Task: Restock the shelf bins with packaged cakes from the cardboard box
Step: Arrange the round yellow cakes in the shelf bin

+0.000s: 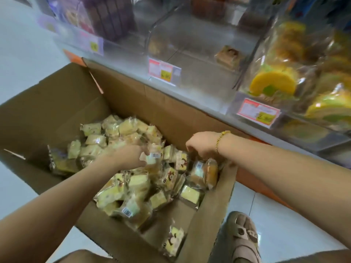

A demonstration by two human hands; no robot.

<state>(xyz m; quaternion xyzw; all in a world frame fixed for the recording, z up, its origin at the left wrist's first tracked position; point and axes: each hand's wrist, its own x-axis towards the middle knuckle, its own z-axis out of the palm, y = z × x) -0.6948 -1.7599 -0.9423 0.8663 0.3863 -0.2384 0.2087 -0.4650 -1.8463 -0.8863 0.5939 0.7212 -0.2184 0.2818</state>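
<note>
2 hands: both were down in the cardboard box, working the heap of packaged cakes.
Left hand: fingers were curled round a pale packet with a barcode label at the top of the heap.
Right hand: fingers curled downward over the brown cake packets by the box's right wall. Whether it had hold of one could not be told.
Cakes: a loose pile filled the box's middle and right, and 1 stray packet lay apart near the front corner.
Middle bin: clear, on the shelf just beyond the box, and nearly bare, with 1 brown cake inside.
Right bin: packed with round yellow-and-green cakes.
Step, as judged: gathering packets to carry up.
Doing it well: take packets of 1 kind per load, grip by the wrapper edges so the soft sponge is not squashed, and match the kind to its bin.
Risk: slick wrappers probably slide from an overfull grasp.
</note>
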